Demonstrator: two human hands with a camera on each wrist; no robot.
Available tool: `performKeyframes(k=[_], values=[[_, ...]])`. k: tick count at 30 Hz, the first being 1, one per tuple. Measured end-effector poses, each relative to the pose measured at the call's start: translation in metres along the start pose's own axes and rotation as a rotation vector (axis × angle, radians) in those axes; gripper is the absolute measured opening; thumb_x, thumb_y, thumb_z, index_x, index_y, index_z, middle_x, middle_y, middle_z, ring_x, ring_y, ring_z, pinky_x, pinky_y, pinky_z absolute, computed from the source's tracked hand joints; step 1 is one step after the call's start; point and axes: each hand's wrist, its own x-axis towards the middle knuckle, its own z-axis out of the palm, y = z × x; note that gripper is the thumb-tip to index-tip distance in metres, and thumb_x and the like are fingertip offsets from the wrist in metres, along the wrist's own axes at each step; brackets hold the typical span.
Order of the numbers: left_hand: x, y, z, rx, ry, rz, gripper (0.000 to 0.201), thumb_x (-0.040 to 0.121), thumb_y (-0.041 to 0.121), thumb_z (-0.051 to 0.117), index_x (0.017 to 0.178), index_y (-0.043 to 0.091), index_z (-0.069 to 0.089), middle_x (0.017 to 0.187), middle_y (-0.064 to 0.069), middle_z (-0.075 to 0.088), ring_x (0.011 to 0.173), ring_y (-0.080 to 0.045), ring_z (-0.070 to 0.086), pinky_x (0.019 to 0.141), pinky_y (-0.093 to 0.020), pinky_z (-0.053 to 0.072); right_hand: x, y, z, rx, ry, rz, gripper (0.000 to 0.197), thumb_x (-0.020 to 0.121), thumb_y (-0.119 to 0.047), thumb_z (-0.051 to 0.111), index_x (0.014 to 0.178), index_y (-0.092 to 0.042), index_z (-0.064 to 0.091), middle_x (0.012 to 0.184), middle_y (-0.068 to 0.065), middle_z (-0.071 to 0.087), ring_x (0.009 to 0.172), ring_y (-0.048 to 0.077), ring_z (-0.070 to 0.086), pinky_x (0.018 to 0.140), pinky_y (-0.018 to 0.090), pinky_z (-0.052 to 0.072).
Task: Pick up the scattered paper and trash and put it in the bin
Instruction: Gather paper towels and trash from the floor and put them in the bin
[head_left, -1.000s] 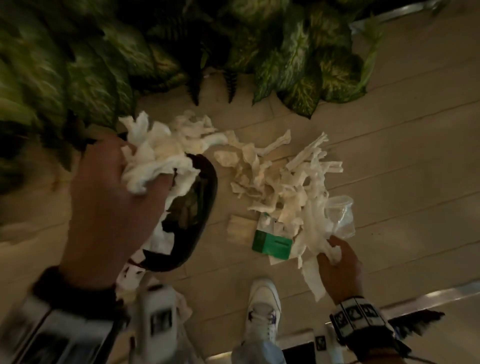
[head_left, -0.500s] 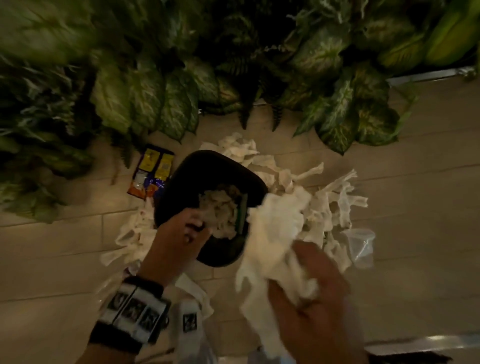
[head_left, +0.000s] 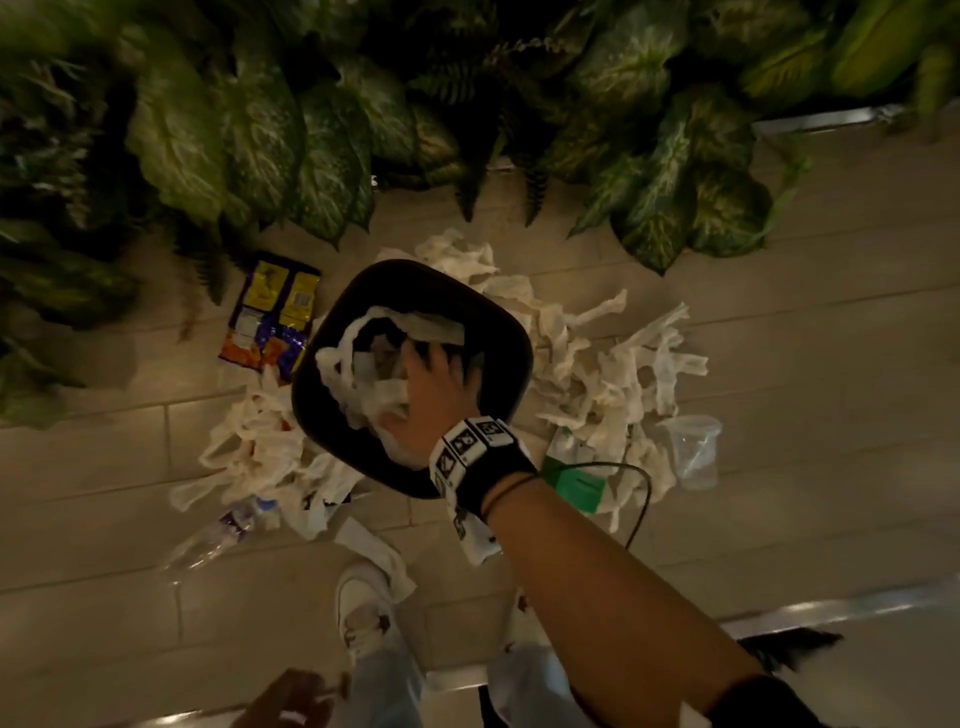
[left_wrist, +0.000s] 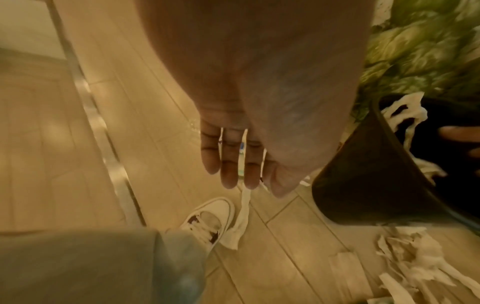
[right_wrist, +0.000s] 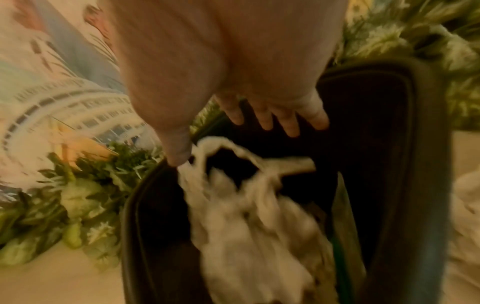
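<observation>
A black bin (head_left: 514, 332) stands on the tiled floor, with white crumpled paper (head_left: 358, 364) lying inside it. My right hand (head_left: 441, 364) hovers over the bin's mouth with fingers spread and grips nothing. In the right wrist view the right hand (right_wrist: 233, 139) is splayed above the bin (right_wrist: 389, 144), the thumb just touching the loose paper (right_wrist: 246, 216). My left hand (head_left: 291, 699) hangs low near my leg; in the left wrist view the left hand (left_wrist: 246, 181) has straight fingers and is empty, beside the bin (left_wrist: 363, 185). Piles of torn paper (head_left: 613, 374) lie around the bin.
More paper strips (head_left: 260, 447) lie left of the bin. A snack wrapper (head_left: 270, 317), a clear plastic cup (head_left: 693, 449), a green box (head_left: 574, 486) and a plastic bottle (head_left: 208, 540) are on the floor. Leafy plants (head_left: 311, 130) line the far side. My white shoe (head_left: 363, 608) is close.
My right hand brought a wad of paper over the bin and let it go inside. My left hand left the bin and dropped down beside my leg.
</observation>
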Motion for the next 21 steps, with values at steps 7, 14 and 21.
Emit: performKeyframes(k=[7,14,21], values=[[0.016,0.096,0.047,0.12,-0.123,0.172,0.011,0.071,0.042,0.062,0.071,0.053,0.058,0.077,0.015,0.067,0.069,-0.009,0.061,0.064,-0.001,0.041,-0.108,0.105,0.0,0.437,0.625,-0.124,0.019,0.083,-0.025,0.055,0.099,-0.015,0.061,0.104,0.007,0.058,0.098,0.018,0.055,0.087,0.025,0.045],[0.101,0.201,0.141,0.293,-0.291,0.453,0.012,0.079,0.026,0.058,0.078,0.033,0.049,0.087,0.005,0.063,0.085,-0.015,0.061,0.08,-0.03,0.051,-0.111,0.319,0.123,0.311,0.149,0.671,0.028,0.077,-0.026,0.063,0.102,-0.013,0.061,0.111,0.015,0.058,0.104,0.033,0.055,0.088,0.035,0.045],[0.187,0.277,0.226,0.376,-0.167,0.62,0.028,0.081,0.021,0.062,0.108,0.016,0.055,0.11,-0.006,0.059,0.101,-0.022,0.059,0.087,-0.037,0.05,-0.021,0.419,0.162,0.561,0.306,0.847,0.1,0.068,-0.041,0.078,0.145,-0.029,0.015,0.154,0.017,-0.003,0.138,0.043,0.013,0.109,0.049,0.028]])
